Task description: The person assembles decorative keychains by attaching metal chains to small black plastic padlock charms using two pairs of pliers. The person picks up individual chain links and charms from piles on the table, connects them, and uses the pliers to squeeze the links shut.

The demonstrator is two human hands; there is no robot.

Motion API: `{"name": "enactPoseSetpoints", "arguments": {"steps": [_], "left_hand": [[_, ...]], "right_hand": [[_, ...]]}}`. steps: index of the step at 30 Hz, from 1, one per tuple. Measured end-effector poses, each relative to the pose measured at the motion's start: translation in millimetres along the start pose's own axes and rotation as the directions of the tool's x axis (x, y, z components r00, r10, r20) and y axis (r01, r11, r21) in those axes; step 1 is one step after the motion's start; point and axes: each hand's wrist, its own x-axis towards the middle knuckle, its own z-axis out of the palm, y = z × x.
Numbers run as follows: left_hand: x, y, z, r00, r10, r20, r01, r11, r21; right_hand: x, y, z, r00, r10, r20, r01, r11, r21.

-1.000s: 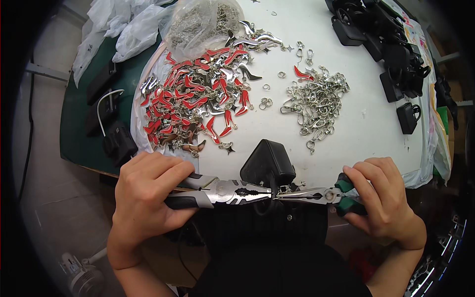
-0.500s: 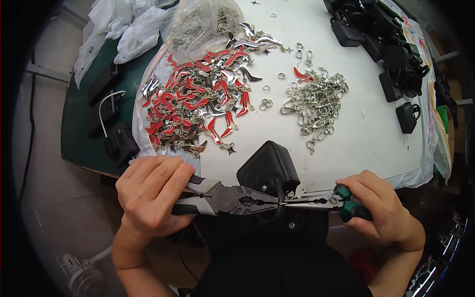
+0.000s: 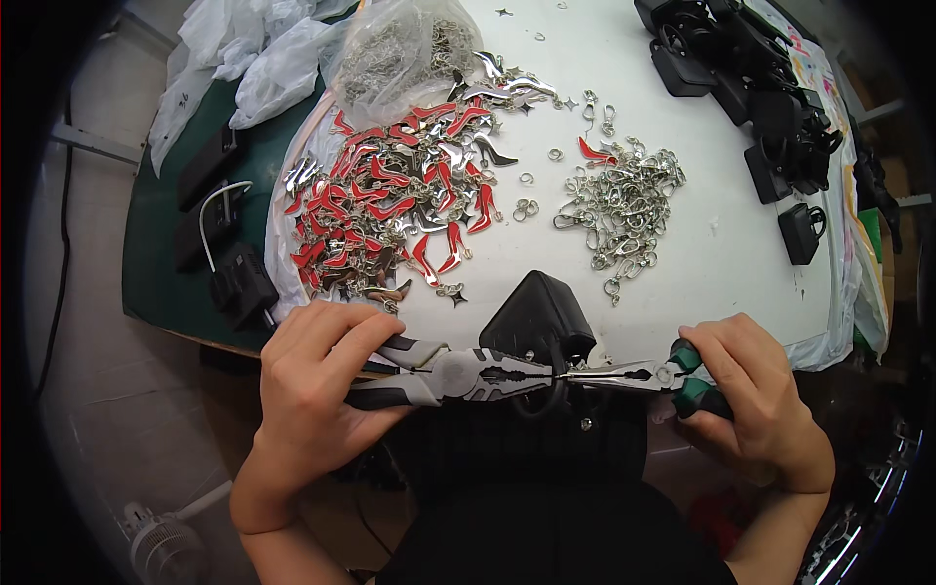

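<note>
The left hand [image 3: 317, 375] wraps round grey-handled pliers [image 3: 456, 374], aimed inward. Just beyond the meeting tips, whose pinch is too small to tell, sits a black case [image 3: 534, 312]; rightward, the right hand [image 3: 753, 385] clasps green-handled pliers [image 3: 665, 375], seemingly for opposing leverage

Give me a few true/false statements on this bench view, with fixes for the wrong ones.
1. The left hand grips grey-and-black pliers; the right hand grips green-and-black pliers. True.
2. The jaws of the two tools point away from each other. False: they point toward each other.
3. The shoe-shaped charms lie left of the metal clasps. True.
4. Every one of those charms is red. False: some are silver.
5. A clear plastic bag holding metal pieces sits beyond the charms. True.
</note>
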Motion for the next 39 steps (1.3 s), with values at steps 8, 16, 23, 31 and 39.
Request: {"name": "enactPoseSetpoints", "arguments": {"steps": [8, 16, 23, 31, 39], "left_hand": [[-29, 6, 53, 0.981, -0.19, -0.03, 0.192, 0.979, 0.073], [-10, 10, 63, 0.985, -0.135, -0.106, 0.143, 0.987, 0.075], [41, 23, 87, 0.966, 0.252, -0.065, -0.238, 0.756, -0.61], [40, 26, 84, 0.966, 0.152, 0.21, 0.143, 0.36, -0.922], [30, 19, 88, 0.905, 0.281, 0.318, 0.213, 0.348, -0.913]], "right_hand": [[-15, 10, -2, 0.998, 0.003, -0.069, -0.014, 0.986, -0.166], [-17, 19, 5, 0.983, -0.129, -0.134, 0.099, 0.973, -0.209], [-16, 44, 11, 0.983, -0.013, -0.183, 0.026, 0.997, 0.068], [-36, 130, 46, 0.821, 0.353, -0.449, -0.557, 0.667, -0.495], [63, 20, 31, 0.931, -0.08, -0.357, 0.242, 0.866, 0.438]]}}
